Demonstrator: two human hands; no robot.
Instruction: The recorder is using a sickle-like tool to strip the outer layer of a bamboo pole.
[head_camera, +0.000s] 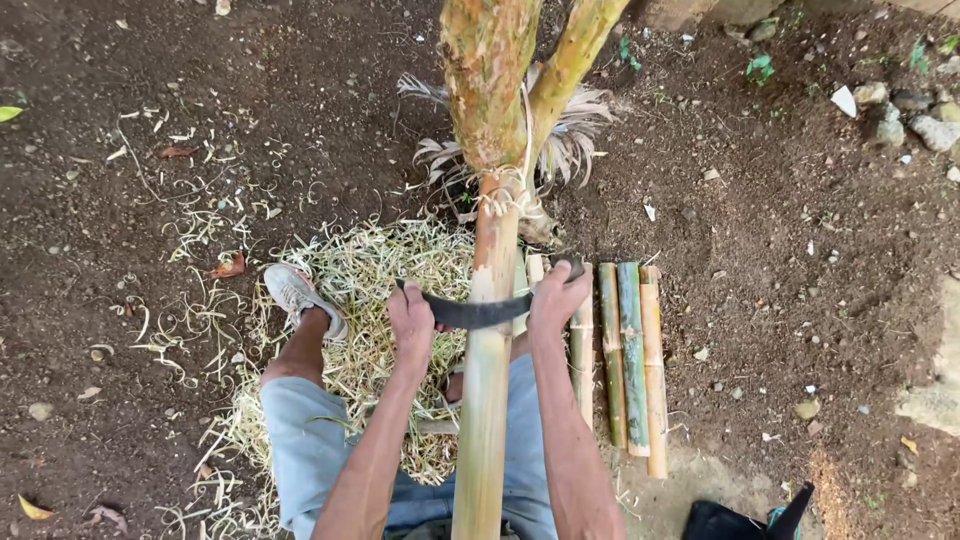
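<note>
A long bamboo pole (486, 400) stands slanted between my knees, its top tied with cord against a forked tree trunk (490, 80). Across the pole lies a curved dark blade (478, 312). My left hand (411, 322) grips the blade's left end. My right hand (556, 298) grips its right end. The blade presses on the pole's pale scraped face just below the cord. My left foot in a grey shoe (297, 294) rests on a heap of straw-coloured shavings (385, 270).
Three cut bamboo lengths (632, 360) lie side by side on the soil right of my right arm. Stones (905, 115) sit at the upper right. A dark bag (745, 520) lies at the bottom right. Shavings spread across the dirt to the left.
</note>
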